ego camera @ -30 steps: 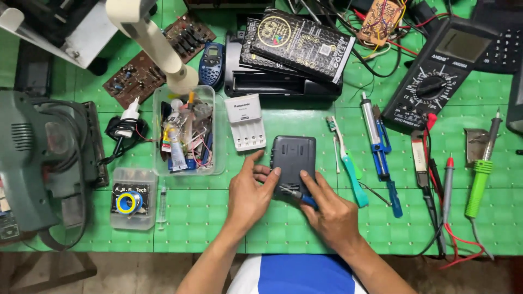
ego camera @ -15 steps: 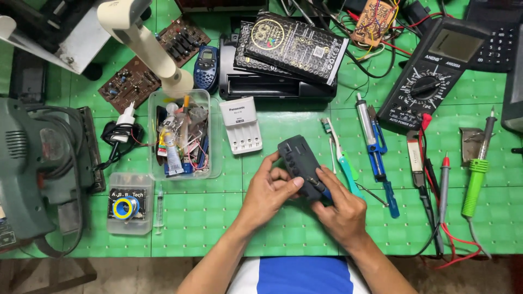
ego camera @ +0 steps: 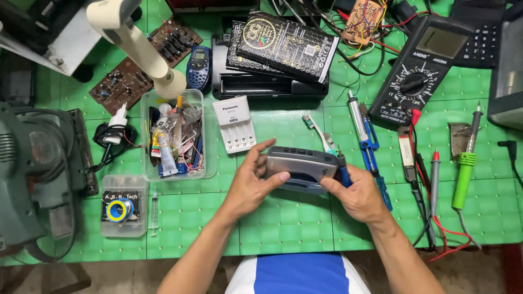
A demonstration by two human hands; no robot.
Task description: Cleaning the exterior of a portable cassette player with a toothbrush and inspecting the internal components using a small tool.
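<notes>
Cassette player [ego camera: 303, 167], a small flat rectangular device with a grey-silver casing and a darker underside, is held on edge just above the green gridded mat [ego camera: 283, 223], near the front middle of the workbench. Its long narrow side faces up and shows a row of small dark buttons. Left hand [ego camera: 251, 182] is curled around the player's left end, thumb pressed against the near face and fingers wrapped over the top edge. Right hand [ego camera: 357, 191] grips the right end, thumb on the near face, and also has a blue-handled screwdriver [ego camera: 344, 173] clamped between its fingers against the player's side. Just behind the player lies a toothbrush [ego camera: 317, 129] with a green and white head, and behind the left hand sits a white battery charger [ego camera: 235, 124] with 4 slots. A clear plastic tub [ego camera: 177, 135] of small parts stands to the left. To the right lie a blue-handled tool [ego camera: 370, 142], a green-handled soldering iron [ego camera: 464, 166] and a black multimeter [ego camera: 418, 72] with its red probe leads. A black perforated box [ego camera: 286, 44] rests at the back.
</notes>
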